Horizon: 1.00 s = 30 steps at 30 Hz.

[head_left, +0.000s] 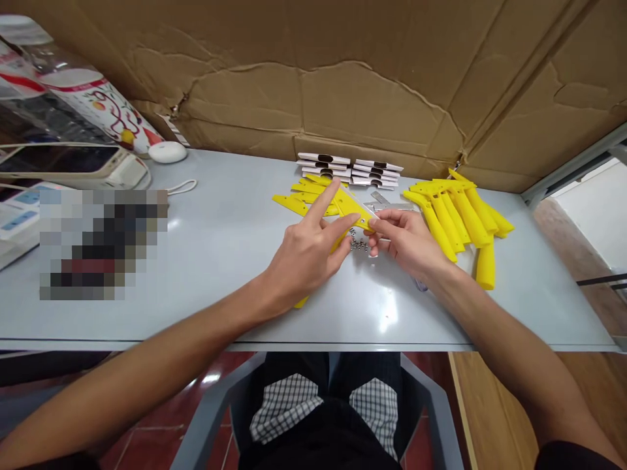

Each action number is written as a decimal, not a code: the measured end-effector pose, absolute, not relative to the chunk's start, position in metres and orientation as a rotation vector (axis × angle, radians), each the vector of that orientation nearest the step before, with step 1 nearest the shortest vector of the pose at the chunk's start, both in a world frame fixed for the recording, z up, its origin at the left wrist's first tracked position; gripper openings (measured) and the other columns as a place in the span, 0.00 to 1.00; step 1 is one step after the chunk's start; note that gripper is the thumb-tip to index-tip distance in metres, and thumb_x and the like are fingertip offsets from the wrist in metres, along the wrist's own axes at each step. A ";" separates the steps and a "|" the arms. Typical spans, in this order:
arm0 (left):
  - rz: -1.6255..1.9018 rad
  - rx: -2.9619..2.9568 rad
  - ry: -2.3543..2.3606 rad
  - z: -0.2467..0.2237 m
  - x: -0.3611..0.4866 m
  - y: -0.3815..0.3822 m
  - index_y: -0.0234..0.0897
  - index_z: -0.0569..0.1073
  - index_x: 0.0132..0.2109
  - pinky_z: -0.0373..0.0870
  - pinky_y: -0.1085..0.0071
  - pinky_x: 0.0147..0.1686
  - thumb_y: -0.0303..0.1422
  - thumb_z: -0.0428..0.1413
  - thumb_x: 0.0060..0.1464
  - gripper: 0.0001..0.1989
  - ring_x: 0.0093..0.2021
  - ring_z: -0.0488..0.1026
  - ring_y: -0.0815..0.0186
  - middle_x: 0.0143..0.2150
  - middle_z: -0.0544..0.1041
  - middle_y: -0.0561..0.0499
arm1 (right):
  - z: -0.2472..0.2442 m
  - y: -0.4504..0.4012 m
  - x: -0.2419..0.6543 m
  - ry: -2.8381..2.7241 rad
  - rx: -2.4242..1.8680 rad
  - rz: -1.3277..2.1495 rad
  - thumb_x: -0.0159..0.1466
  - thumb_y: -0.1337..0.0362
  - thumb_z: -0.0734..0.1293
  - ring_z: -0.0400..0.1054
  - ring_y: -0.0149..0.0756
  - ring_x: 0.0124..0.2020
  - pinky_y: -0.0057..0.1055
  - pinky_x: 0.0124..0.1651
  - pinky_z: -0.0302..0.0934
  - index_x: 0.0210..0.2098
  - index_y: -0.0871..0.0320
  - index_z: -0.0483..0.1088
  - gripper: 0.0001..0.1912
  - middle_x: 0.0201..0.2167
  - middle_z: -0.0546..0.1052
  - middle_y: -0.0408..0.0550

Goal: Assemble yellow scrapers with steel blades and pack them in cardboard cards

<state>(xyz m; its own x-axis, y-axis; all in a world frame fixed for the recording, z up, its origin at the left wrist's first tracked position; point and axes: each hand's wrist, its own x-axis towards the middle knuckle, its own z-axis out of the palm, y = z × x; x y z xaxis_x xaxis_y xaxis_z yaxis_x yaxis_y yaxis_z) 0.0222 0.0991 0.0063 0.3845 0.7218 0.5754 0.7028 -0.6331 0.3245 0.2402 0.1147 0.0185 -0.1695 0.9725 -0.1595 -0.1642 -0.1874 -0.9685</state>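
Observation:
Both hands hold a flat yellow plastic scraper (349, 206) above the middle of the table. It is tilted, with a pale strip along its upper edge and a small screw near its right corner. My left hand (306, 256) grips its left side, with the index finger stretched along it. My right hand (409, 240) pinches its right corner between thumb and fingers. Several small metal screws (360, 246) lie under the hands. Behind the hands rest several flat yellow pieces (288, 203). Metal strips (379, 197) lie by my right hand, which partly hides them. Another yellow piece (300, 303) shows below my left hand.
Several yellow handles (453, 215) are piled at right. White folded sleeves (323, 158) with dark spots stand in two stacks before the cardboard wall (362, 98). At left are bottles (93, 98), a phone (59, 158), a white oval case (167, 152) and a blurred-out object (100, 251).

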 end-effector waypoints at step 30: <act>0.901 0.867 1.006 0.022 0.014 0.129 0.30 0.78 0.62 0.92 0.57 0.44 0.26 0.69 0.60 0.24 0.39 0.90 0.51 0.45 0.88 0.37 | 0.033 0.125 0.269 -2.439 -1.347 0.376 0.69 0.69 0.69 0.72 0.41 0.36 0.40 0.42 0.61 0.40 0.57 0.82 0.08 0.34 0.81 0.49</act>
